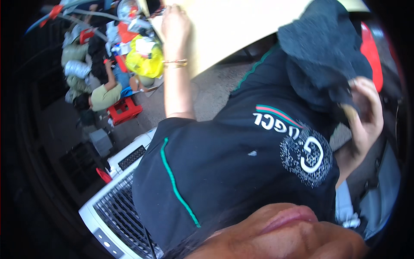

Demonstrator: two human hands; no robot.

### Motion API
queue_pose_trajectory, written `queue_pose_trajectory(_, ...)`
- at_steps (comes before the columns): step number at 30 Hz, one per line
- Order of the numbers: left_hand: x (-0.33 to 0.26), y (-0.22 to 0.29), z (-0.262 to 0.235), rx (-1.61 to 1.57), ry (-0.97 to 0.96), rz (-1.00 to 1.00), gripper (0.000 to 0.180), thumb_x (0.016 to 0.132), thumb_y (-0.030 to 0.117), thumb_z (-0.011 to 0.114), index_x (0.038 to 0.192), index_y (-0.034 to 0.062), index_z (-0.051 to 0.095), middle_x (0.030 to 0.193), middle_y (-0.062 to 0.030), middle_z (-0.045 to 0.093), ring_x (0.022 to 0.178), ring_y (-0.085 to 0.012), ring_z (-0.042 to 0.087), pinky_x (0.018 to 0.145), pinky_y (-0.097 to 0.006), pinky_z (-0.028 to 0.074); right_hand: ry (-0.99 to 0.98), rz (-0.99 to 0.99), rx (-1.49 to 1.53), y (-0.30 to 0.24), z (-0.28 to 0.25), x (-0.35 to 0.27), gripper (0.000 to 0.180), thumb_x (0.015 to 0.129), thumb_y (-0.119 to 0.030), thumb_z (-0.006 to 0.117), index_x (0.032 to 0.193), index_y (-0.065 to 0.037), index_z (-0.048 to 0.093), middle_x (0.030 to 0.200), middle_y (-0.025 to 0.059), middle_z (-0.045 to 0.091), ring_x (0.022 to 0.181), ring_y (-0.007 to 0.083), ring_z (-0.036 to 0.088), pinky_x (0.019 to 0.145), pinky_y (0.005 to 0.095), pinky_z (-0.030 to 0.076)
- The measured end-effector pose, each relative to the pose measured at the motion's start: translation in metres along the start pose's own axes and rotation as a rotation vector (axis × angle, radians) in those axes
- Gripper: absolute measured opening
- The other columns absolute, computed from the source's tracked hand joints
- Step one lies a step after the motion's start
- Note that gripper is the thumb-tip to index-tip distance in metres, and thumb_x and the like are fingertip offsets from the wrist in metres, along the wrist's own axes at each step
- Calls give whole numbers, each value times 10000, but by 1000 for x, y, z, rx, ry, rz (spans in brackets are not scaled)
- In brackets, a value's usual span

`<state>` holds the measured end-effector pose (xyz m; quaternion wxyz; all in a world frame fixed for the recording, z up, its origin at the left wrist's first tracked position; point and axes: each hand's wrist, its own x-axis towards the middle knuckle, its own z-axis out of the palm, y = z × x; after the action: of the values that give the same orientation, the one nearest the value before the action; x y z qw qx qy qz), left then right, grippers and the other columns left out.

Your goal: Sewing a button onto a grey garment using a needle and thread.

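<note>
**Dark cloth held at the right, left hand up on a pale board**

A speckled grey concrete floor (215, 93) runs under a pale yellow flat board (233, 26). At the left stand a white grilled appliance (114, 207) and a red plastic crate (124, 111), beside a heap of coloured clutter. The left hand (174, 23) rests on the board's edge, fingers curled over it. The right hand (364, 110) has its fingers closed on a dark grey fabric cloth (321, 52), which bunches above that hand.

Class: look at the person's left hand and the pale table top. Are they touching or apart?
Touching. The head view shows the left hand resting flat on the edge of the pale table top, no gap visible.
</note>
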<state>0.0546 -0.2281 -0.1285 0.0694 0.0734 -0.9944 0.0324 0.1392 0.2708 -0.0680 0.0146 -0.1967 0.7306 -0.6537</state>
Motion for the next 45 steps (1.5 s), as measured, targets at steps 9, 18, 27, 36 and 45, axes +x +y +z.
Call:
queue_pose_trajectory(9, -27, 93, -4, -478, 133, 302, 274, 952, 186, 612, 1198, 84, 677, 1253, -146, 647, 1190, -329, 595, 1026, -405, 459, 91, -61, -38, -3, 12, -6, 604, 756, 84, 741, 1321, 86, 528, 1161, 186, 636, 991, 173, 636, 867, 249, 519)
queue_pose_trajectory(18, -89, 180, -127, -1404, -266, 467, 208, 978, 75, 531, 964, -49, 697, 925, -112, 698, 627, -90, 577, 564, -203, 437, 245, 173, -3, -54, 45, -5, 768, 643, 109, 839, 1328, 40, 501, 1079, 82, 580, 895, 81, 578, 745, 186, 445)
queue_pose_trajectory(27, -83, 234, -104, -1660, -1165, 264, 332, 969, 257, 633, 1181, 5, 676, 1063, -55, 710, 896, -122, 677, 783, -246, 522, 165, 142, -82, -61, 60, -2, 904, 692, 69, 840, 1456, 41, 358, 1137, 135, 570, 984, 169, 617, 862, 262, 494)
queue_pose_trajectory(36, -84, 244, -88, -1923, -1117, 174, 390, 923, -27, 647, 1292, -27, 519, 1082, -70, 651, 962, -96, 636, 863, -240, 535, 327, 366, 380, -54, 57, 7, 969, 686, 69, 844, 1491, 42, 305, 1166, 138, 557, 1068, 201, 605, 935, 304, 491)
queue_pose_trajectory(45, -63, 240, -75, -1717, -950, 354, 242, 953, 22, 604, 1187, -40, 591, 995, -79, 684, 932, -94, 640, 795, -227, 521, 78, 316, -34, -54, 51, 32, 989, 679, 11, 863, 1499, 24, 310, 1168, 117, 585, 1065, 173, 602, 948, 293, 477)
